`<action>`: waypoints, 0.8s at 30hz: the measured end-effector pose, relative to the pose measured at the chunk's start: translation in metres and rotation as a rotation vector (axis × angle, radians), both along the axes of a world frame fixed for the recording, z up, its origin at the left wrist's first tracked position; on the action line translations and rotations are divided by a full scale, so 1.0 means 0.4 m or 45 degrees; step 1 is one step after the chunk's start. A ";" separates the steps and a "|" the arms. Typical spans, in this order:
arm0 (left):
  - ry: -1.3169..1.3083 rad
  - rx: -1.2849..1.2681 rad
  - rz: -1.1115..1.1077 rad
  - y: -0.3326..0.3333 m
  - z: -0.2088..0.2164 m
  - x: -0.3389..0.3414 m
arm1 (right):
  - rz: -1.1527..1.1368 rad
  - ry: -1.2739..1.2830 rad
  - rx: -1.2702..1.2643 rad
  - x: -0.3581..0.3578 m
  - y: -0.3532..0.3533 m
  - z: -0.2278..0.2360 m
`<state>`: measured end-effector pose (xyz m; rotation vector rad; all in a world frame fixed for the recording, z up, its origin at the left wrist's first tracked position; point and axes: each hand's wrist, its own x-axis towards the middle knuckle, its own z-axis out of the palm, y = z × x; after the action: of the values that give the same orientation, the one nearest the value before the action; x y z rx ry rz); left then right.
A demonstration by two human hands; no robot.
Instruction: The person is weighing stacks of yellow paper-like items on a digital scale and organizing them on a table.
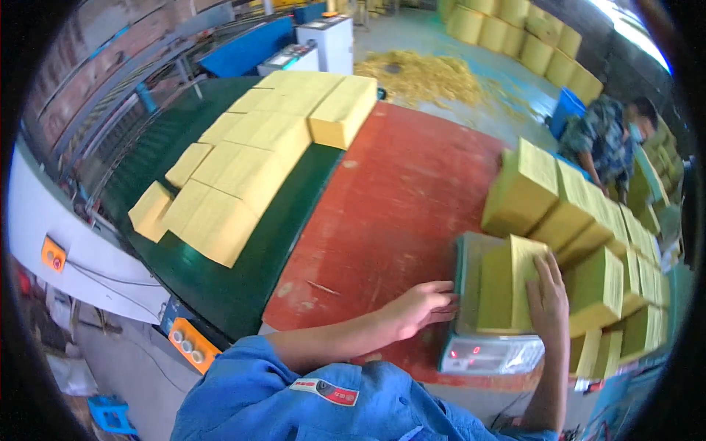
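A block of stacked yellow paper [496,288] stands on a weighing scale [491,354] that has a lit red display on its near side. My right hand [548,300] lies along the right side of this stack, its fingers stretched out against the paper. At the scale's left edge is my left hand [421,310], fingers extended and slightly bent, holding nothing. Whether its fingertips touch the scale, I cannot tell.
Rows of yellow paper stacks [594,290] crowd the right side. More yellow blocks [243,165] sit on a green conveyor belt [294,220] left of the red tabletop [390,198]. A co-worker [607,140] in a patterned top bends over at the far right. Orange button boxes [193,345] flank the belt.
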<state>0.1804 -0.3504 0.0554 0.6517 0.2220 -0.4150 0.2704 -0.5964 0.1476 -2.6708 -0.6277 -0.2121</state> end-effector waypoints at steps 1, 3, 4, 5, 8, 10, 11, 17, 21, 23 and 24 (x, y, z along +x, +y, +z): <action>0.014 0.110 0.059 0.078 -0.007 -0.003 | -0.012 0.038 -0.071 -0.001 0.019 0.022; -0.134 0.420 0.189 0.268 -0.031 0.022 | -0.016 0.036 -0.454 0.009 0.062 0.094; -0.102 0.592 0.328 0.357 -0.014 0.050 | 0.016 -0.061 -0.514 0.023 0.098 0.123; -0.068 0.763 0.461 0.452 0.010 0.086 | 0.041 -0.157 -0.573 0.036 0.143 0.154; -0.281 1.427 0.894 0.758 0.002 0.246 | 0.379 -0.297 -0.520 0.078 0.360 0.242; -0.262 1.672 1.126 0.931 -0.004 0.340 | 0.734 -0.256 -0.402 0.127 0.524 0.258; -0.248 1.691 1.173 0.982 0.007 0.388 | 0.855 -0.219 -0.377 0.172 0.601 0.233; -0.175 1.736 0.860 1.377 -0.140 0.613 | 1.108 0.060 -0.262 0.496 1.019 -0.077; -0.036 1.543 0.308 1.246 -0.029 0.731 | 0.792 0.382 -0.296 0.681 1.101 -0.226; 0.080 1.426 0.292 1.296 -0.039 0.774 | 0.822 0.402 -0.096 0.763 1.175 -0.318; 0.134 1.302 0.260 1.301 -0.055 0.811 | 0.845 0.413 0.038 0.822 1.179 -0.380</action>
<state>0.5050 0.1701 0.0335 1.5937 0.6106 -0.1096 0.5990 -0.1247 -0.0045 -2.2394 -1.3191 0.3804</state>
